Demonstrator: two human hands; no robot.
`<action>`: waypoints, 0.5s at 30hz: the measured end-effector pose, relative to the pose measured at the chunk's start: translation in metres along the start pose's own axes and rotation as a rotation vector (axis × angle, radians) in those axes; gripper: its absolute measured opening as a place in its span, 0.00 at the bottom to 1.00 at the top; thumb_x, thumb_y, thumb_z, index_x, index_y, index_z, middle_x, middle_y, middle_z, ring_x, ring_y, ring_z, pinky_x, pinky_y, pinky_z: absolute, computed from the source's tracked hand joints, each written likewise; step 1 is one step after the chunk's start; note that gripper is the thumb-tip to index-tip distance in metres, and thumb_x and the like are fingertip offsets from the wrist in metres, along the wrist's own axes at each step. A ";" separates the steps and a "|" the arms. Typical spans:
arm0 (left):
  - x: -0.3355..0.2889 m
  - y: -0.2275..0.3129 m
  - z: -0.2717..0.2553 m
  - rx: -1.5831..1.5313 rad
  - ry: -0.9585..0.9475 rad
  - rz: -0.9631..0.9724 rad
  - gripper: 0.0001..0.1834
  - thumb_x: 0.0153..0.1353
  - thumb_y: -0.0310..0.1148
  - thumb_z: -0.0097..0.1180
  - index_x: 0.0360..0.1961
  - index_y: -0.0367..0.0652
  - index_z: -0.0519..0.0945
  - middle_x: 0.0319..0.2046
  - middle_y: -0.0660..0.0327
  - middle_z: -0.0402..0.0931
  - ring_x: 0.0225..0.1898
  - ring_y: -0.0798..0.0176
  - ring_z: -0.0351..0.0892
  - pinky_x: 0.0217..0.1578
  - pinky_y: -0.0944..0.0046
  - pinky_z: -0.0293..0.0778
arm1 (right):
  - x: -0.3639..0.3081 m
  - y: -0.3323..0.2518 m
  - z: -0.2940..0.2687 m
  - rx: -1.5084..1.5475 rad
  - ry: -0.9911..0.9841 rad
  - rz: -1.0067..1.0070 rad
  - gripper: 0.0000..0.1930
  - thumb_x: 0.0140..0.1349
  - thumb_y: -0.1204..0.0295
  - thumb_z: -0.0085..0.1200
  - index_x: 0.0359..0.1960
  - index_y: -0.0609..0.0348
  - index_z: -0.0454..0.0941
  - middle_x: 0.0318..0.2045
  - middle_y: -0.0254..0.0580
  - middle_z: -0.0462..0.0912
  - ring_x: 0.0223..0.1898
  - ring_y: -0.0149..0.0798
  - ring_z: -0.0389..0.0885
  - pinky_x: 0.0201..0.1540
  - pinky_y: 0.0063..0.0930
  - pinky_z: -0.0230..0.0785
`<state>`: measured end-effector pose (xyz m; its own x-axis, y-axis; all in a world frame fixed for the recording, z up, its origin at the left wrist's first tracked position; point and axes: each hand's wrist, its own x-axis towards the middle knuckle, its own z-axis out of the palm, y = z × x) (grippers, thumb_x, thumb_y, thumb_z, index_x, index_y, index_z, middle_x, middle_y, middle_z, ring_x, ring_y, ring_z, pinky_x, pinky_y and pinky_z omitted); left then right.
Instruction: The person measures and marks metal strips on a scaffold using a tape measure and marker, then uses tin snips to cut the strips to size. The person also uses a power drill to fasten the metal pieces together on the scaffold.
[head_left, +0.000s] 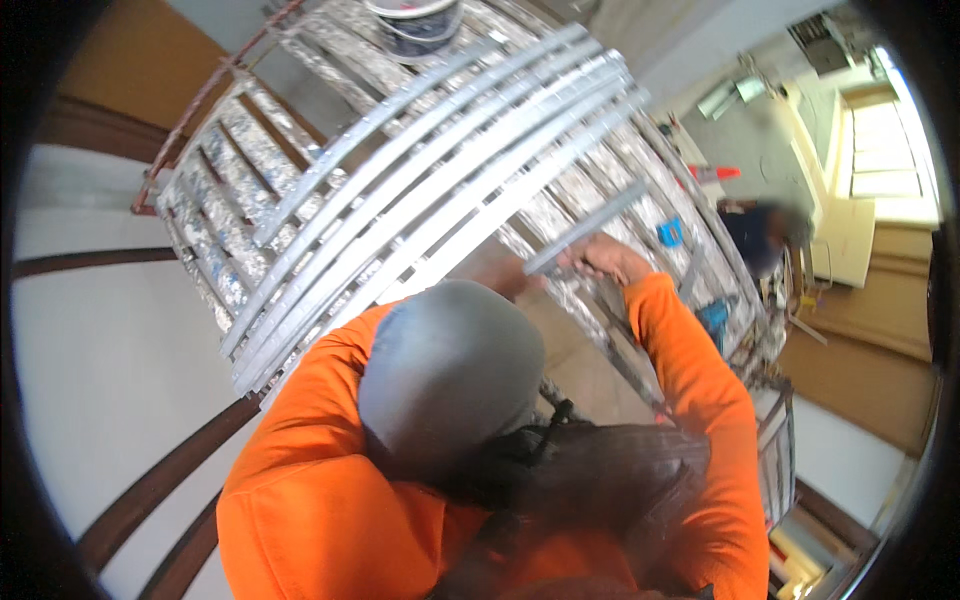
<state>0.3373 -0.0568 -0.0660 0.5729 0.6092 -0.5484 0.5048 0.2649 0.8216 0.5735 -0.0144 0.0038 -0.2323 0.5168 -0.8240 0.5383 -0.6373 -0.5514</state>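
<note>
My right hand (608,258) is closed, its fingers on the lower part of a short grey metal channel (592,228). The channel slants up to the right over the slatted platform. My left hand (492,268) is beside the channel's lower end; it is blurred and partly hidden behind a grey rounded shape (450,365), so its fingers do not show clearly. Several long silvery metal channels (430,190) lie side by side across the platform, just beyond my left arm. Both my arms wear orange sleeves.
The paint-spattered slatted platform (235,165) has gaps between its boards. A dark bucket (418,32) stands at its far edge. To the right lie a small blue object (670,232) and a blue tool (712,315). Below, at right, a dark-clothed person (757,238) is visible.
</note>
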 end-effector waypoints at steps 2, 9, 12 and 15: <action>0.019 -0.022 0.010 -0.001 -0.075 -0.051 0.34 0.63 0.56 0.64 0.51 0.30 0.82 0.40 0.41 0.83 0.43 0.47 0.86 0.43 0.50 0.78 | 0.008 0.013 0.005 -0.191 0.238 -0.200 0.08 0.54 0.70 0.64 0.32 0.61 0.88 0.23 0.40 0.84 0.23 0.41 0.80 0.25 0.37 0.73; -0.011 0.026 -0.016 0.139 -0.019 -0.231 0.38 0.60 0.60 0.64 0.51 0.31 0.84 0.47 0.38 0.83 0.52 0.39 0.84 0.53 0.46 0.76 | -0.017 -0.021 0.031 -1.084 0.581 -0.152 0.14 0.60 0.62 0.60 0.33 0.61 0.88 0.33 0.60 0.87 0.37 0.59 0.87 0.43 0.48 0.79; -0.018 0.033 -0.028 0.123 0.000 -0.275 0.37 0.60 0.61 0.65 0.50 0.31 0.85 0.48 0.40 0.84 0.53 0.39 0.83 0.54 0.47 0.76 | -0.013 -0.062 0.010 -0.877 0.419 -0.206 0.16 0.63 0.58 0.59 0.34 0.61 0.88 0.31 0.59 0.86 0.37 0.59 0.87 0.42 0.48 0.79; -0.024 0.037 -0.031 0.096 0.005 -0.293 0.36 0.60 0.59 0.66 0.49 0.31 0.85 0.47 0.41 0.84 0.52 0.41 0.84 0.54 0.48 0.77 | 0.010 -0.141 -0.020 -0.685 0.418 -0.299 0.20 0.66 0.54 0.57 0.36 0.60 0.88 0.29 0.61 0.85 0.35 0.60 0.86 0.42 0.47 0.78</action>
<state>0.3219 -0.0382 -0.0175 0.3909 0.5214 -0.7585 0.7069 0.3577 0.6102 0.5110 0.0923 0.0757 -0.1975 0.8622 -0.4665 0.9040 -0.0239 -0.4269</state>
